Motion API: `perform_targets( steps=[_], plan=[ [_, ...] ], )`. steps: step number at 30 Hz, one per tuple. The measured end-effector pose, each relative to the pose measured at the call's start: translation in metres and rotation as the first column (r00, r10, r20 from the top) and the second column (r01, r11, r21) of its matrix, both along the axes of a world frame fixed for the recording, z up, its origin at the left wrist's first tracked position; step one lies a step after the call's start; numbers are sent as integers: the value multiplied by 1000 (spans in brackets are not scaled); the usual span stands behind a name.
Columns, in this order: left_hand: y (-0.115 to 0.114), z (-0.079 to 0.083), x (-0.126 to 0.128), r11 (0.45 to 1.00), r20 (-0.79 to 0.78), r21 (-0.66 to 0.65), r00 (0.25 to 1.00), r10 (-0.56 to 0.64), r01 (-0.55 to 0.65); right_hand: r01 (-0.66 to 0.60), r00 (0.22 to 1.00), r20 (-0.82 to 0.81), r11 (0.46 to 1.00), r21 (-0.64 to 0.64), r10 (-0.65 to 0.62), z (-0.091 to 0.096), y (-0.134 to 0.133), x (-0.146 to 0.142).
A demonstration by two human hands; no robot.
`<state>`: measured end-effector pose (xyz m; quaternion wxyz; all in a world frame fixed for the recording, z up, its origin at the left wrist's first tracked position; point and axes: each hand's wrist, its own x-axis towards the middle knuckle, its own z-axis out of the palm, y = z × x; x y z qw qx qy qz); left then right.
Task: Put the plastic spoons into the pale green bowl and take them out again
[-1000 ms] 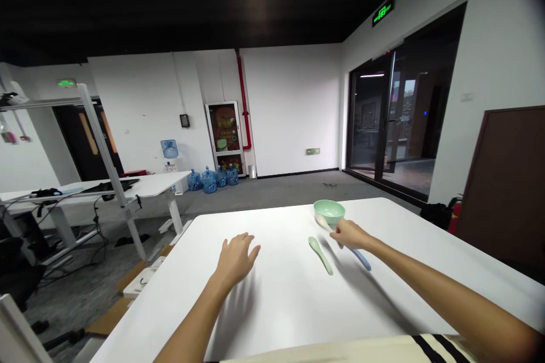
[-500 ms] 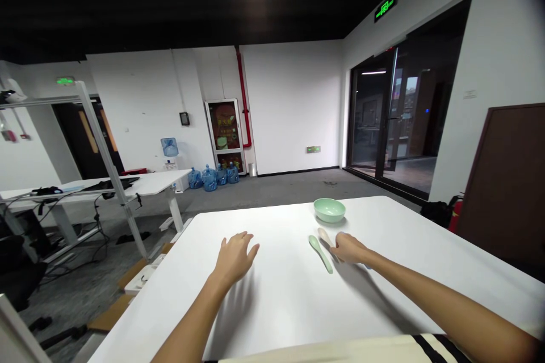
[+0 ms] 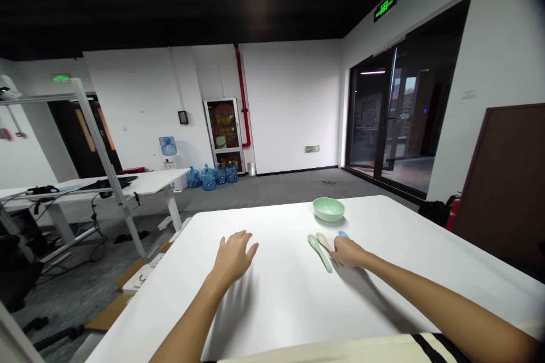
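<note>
My right hand (image 3: 347, 252) is closed, its fingers pinched on the handle of a beige spoon (image 3: 322, 239) that lies on the white table (image 3: 276, 306). To the left of it, a pale green spoon (image 3: 319, 252) rests at a slant, untouched. Just past my right knuckles shows the end of a blue spoon (image 3: 343, 234); my hand hides the rest. A mint green bowl (image 3: 328, 210) stands upright farther back, apart from my hands. My left hand (image 3: 235, 255) hovers over the left part of the table, fingers spread, holding nothing.
Cardboard boxes (image 3: 108, 312) lie on the floor along the table's left side. A desk (image 3: 157, 180) with cables stands farther left, with blue water bottles (image 3: 208, 177) near the wall. A brown panel (image 3: 506, 181) is at the right.
My right hand has drawn back slightly toward me, and the beige spoon has shifted with it. More of the blue spoon's end now shows. My left hand has stayed nearly still.
</note>
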<state>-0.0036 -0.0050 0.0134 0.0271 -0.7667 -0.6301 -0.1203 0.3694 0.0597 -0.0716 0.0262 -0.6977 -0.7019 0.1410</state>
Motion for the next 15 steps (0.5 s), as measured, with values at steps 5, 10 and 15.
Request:
perform_targets(
  steps=[5,10,15],
  plan=[
    [1,-1,-1,1000,9,-6,1000,0,0,13,1000,23,1000,10,-13,-4,2,1],
    [0,0,0,1000,6,-2,1000,1,-1,23,999,35,1000,18,-24,0,-1,-2],
    [-1,0,0,1000,10,-9,1000,3,-2,23,998,58,999,45,-26,6,-5,-4]
  ],
)
